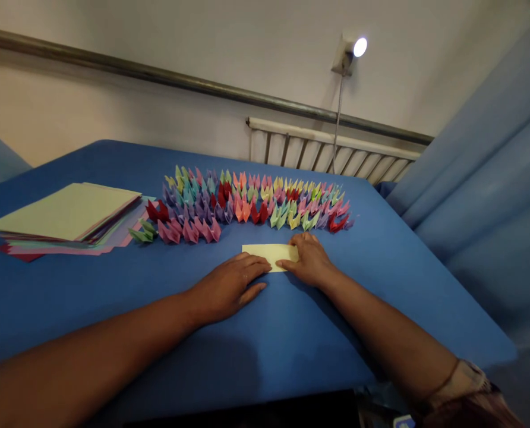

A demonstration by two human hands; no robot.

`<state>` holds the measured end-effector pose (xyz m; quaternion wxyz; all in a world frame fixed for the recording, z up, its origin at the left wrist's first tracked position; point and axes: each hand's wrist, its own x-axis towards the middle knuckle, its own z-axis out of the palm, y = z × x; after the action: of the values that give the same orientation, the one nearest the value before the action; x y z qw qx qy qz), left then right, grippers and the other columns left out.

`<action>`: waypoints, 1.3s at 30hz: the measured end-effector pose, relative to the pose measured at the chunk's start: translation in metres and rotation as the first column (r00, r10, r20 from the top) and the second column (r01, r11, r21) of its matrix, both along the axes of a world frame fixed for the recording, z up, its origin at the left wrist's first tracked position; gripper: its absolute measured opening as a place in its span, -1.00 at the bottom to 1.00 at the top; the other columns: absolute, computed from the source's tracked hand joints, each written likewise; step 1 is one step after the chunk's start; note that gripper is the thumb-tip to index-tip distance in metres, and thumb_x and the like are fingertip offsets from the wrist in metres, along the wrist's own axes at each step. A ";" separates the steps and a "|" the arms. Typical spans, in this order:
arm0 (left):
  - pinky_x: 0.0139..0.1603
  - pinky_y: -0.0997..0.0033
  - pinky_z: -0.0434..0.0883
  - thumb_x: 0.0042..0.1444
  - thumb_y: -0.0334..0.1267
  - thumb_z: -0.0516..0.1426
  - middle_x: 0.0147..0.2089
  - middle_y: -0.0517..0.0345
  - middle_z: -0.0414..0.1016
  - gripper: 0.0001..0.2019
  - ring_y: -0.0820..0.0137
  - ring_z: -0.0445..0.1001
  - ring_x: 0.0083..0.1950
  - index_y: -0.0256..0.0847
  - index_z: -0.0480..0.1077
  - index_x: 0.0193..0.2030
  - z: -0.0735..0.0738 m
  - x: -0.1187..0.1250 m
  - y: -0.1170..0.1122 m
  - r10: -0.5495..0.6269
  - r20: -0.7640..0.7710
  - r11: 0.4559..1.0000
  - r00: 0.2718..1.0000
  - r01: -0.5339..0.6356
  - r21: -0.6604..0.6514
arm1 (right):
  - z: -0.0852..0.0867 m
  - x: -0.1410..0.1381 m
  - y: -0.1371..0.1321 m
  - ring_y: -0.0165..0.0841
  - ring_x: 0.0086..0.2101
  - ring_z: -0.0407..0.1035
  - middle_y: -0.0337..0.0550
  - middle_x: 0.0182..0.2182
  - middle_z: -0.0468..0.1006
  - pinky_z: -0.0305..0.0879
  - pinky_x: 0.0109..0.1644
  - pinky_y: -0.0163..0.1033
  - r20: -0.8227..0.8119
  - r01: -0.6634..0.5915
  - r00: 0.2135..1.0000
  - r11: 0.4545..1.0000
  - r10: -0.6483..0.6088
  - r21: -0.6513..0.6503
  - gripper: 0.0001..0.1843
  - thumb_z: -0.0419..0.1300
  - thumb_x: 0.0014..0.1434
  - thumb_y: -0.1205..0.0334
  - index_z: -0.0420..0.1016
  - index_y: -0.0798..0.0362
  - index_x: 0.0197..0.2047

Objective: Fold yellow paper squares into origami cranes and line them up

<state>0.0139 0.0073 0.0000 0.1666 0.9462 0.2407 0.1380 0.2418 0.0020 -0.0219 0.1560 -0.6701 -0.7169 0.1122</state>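
Note:
A folded pale yellow paper strip (265, 252) lies flat on the blue table (113, 297). My left hand (229, 286) rests flat at the strip's near left edge, fingers stretched out and pressing on it. My right hand (308, 260) lies over the strip's right end, fingers flat on the paper. Neither hand grips anything.
Behind the strip stand rows of several small folded paper figures (251, 202) in many colours. A stack of coloured paper sheets (69, 217) lies at the left. A wall lamp (352, 52), a railing (331, 148) and blue curtains (483, 178) are beyond the table.

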 end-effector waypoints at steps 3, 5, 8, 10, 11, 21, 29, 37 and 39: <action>0.18 0.12 0.33 0.29 -0.23 0.03 0.07 -0.01 0.49 -0.72 0.22 0.42 0.09 -0.21 0.39 0.08 0.000 -0.001 0.001 0.022 0.009 1.000 1.000 -0.022 -0.003 | 0.002 -0.002 -0.002 -0.17 -0.07 0.30 0.00 -0.10 0.44 0.21 -0.03 -0.11 -0.016 -0.026 1.000 1.000 0.027 0.016 -0.49 0.31 0.03 -0.05 0.40 0.10 -0.05; 0.16 0.13 0.35 0.29 -0.21 0.02 0.05 -0.01 0.50 -0.71 0.22 0.44 0.07 -0.20 0.39 0.09 0.001 -0.002 0.001 0.056 0.010 0.998 0.998 -0.056 -0.007 | 0.003 -0.002 -0.003 -0.23 -0.17 0.35 -0.06 -0.17 0.48 0.24 -0.10 -0.17 -0.062 -0.049 0.997 0.999 0.050 0.008 -0.60 0.28 0.09 0.04 0.40 0.10 -0.07; 0.06 0.19 0.40 0.27 -0.22 0.03 0.00 -0.01 0.54 -0.70 0.23 0.48 0.02 -0.20 0.39 0.09 0.001 -0.004 0.001 0.111 0.019 0.993 0.994 -0.110 -0.038 | 0.001 0.001 -0.002 -0.32 -0.32 0.38 -0.15 -0.29 0.52 0.24 -0.24 -0.24 -0.137 -0.042 0.990 0.999 0.041 -0.004 -0.72 0.22 0.13 0.17 0.41 0.06 -0.09; -0.02 0.25 0.43 0.25 -0.24 0.04 -0.06 0.02 0.56 -0.68 0.27 0.52 -0.06 -0.20 0.37 0.12 0.001 -0.004 0.001 0.134 0.031 0.987 0.991 -0.130 -0.090 | -0.001 0.002 -0.001 -0.34 -0.38 0.38 -0.21 -0.36 0.52 0.22 -0.31 -0.27 -0.191 -0.034 0.981 0.999 0.031 -0.010 -0.79 0.18 0.15 0.21 0.42 0.03 -0.12; -0.06 0.29 0.44 0.25 -0.25 0.03 -0.10 0.05 0.56 -0.66 0.29 0.53 -0.11 -0.20 0.36 0.14 0.001 -0.004 0.001 0.147 0.037 0.982 0.988 -0.141 -0.127 | -0.001 0.002 -0.001 -0.35 -0.40 0.37 -0.24 -0.40 0.51 0.21 -0.34 -0.28 -0.225 -0.031 0.974 1.000 0.029 -0.006 -0.82 0.16 0.16 0.21 0.43 0.02 -0.15; -0.11 0.39 0.48 0.24 -0.28 0.02 -0.08 0.15 0.59 -0.44 0.39 0.58 -0.15 -0.12 0.05 0.38 -0.001 -0.004 0.002 0.300 0.244 0.911 0.922 -0.202 -0.359 | 0.019 -0.020 -0.038 -0.33 -0.32 0.41 -0.10 -0.30 0.53 0.27 -0.22 -0.26 -0.044 -0.360 0.911 0.841 0.411 0.403 -0.89 0.04 0.23 0.32 0.37 0.05 -0.19; -0.04 0.35 0.48 0.24 -0.29 0.04 -0.11 0.11 0.59 -0.75 0.35 0.57 -0.12 -0.17 0.46 -0.02 0.003 -0.011 0.001 0.273 0.270 0.962 0.923 -0.261 -0.079 | 0.037 -0.010 -0.051 -0.19 -0.07 0.42 0.02 -0.08 0.51 0.33 -0.01 -0.08 -0.089 -0.371 0.853 0.718 0.514 0.588 -0.78 0.09 0.24 0.21 0.42 0.02 -0.07; -0.04 0.33 0.49 0.24 -0.29 0.04 -0.13 0.12 0.60 -0.77 0.36 0.57 -0.13 -0.15 0.46 -0.04 0.009 -0.013 -0.001 0.262 0.347 0.962 0.900 -0.272 -0.023 | 0.037 -0.002 -0.033 -0.19 0.03 0.33 -0.03 0.03 0.41 0.27 0.08 0.00 -0.378 -0.051 0.879 0.845 0.291 0.532 -0.51 -0.07 0.31 0.23 0.18 -0.08 0.29; -0.03 0.31 0.49 0.24 -0.28 0.04 -0.12 0.11 0.60 -0.77 0.35 0.57 -0.13 -0.16 0.46 -0.04 0.009 -0.013 0.000 0.282 0.336 0.957 0.899 -0.288 -0.032 | 0.034 -0.004 -0.033 -0.24 -0.06 0.36 -0.08 -0.04 0.45 0.27 0.05 -0.05 -0.259 -0.225 0.880 0.829 0.398 0.512 -0.39 -0.07 0.29 0.31 -0.01 -0.11 0.39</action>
<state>0.0011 0.0076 0.0087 0.1748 0.8646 0.3431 0.3227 0.2377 -0.0312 0.0116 0.4185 -0.4527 -0.7833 0.0798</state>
